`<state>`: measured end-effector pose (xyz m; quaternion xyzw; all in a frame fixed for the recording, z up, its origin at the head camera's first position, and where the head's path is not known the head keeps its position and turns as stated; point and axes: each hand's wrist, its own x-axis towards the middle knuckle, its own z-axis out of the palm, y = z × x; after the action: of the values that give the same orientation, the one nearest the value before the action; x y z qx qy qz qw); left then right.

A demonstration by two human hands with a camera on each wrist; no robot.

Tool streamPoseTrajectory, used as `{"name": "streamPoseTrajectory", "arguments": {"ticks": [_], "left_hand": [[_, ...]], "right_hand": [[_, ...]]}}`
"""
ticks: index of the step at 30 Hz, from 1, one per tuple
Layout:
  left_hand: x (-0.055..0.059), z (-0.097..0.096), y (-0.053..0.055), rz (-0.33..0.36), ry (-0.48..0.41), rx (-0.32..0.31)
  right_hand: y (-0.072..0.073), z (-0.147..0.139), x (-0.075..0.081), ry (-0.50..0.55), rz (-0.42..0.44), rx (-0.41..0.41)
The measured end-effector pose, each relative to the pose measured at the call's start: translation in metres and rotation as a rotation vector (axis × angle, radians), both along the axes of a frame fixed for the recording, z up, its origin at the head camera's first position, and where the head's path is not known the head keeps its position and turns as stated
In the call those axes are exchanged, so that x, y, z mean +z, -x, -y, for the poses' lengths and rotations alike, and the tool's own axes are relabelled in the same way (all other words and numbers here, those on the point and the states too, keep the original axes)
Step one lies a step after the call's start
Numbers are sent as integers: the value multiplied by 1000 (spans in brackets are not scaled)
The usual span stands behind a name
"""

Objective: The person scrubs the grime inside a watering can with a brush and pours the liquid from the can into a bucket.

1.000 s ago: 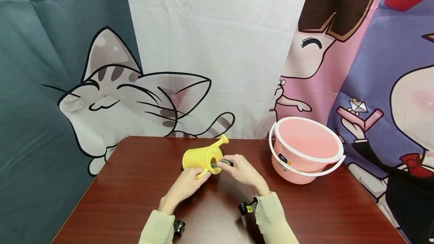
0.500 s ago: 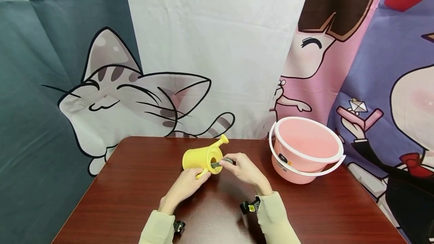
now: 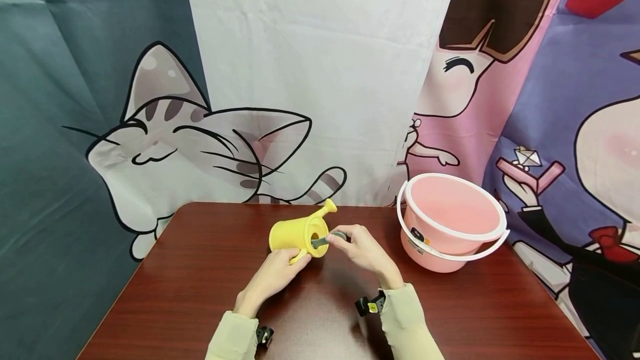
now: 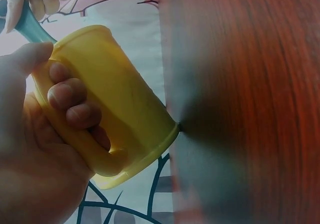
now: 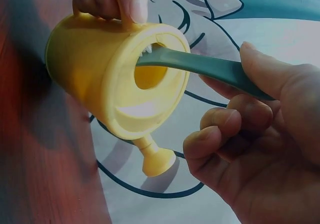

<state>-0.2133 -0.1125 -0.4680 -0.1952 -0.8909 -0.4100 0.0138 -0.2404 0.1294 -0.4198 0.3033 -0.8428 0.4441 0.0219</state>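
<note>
A yellow watering can [image 3: 291, 234] lies tilted above the table, its top opening turned to the right. My left hand [image 3: 278, 272] grips the can's handle, fingers curled through it, as the left wrist view shows. My right hand [image 3: 364, 253] pinches the dark green handle of a brush [image 5: 210, 69] between thumb and fingers. The brush's head reaches into the round opening; a few white bristles show at the opening's edge in the right wrist view, the rest hidden inside the can. The can's spout [image 5: 157, 160] points away from me.
A pink bucket [image 3: 435, 249] with a white rim and a lowered white handle stands at the right on the brown wooden table [image 3: 190, 293]. A printed cartoon curtain [image 3: 320, 71] hangs behind the table's far edge.
My right hand has shifted slightly to the right, and more of the brush's green handle shows outside the opening. My left hand and the watering can have stayed in place.
</note>
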Motion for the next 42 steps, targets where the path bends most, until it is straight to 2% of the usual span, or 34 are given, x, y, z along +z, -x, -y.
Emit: {"name": "streamPoseTrajectory", "arguments": {"ticks": [8, 20, 31, 37, 42], "left_hand": [[0, 0, 0, 6, 11, -3], [1, -1, -1, -2, 13, 0], [-1, 1, -1, -7, 19, 0], [-2, 1, -1, -3, 17, 0], [-1, 1, 0, 7, 12, -2]], "right_hand": [[1, 9, -8, -3, -42, 30], [4, 20, -25, -29, -49, 11], [3, 19, -23, -63, -47, 43], [3, 11, -19, -58, 14, 43], [2, 7, -13, -48, 31, 42]]}}
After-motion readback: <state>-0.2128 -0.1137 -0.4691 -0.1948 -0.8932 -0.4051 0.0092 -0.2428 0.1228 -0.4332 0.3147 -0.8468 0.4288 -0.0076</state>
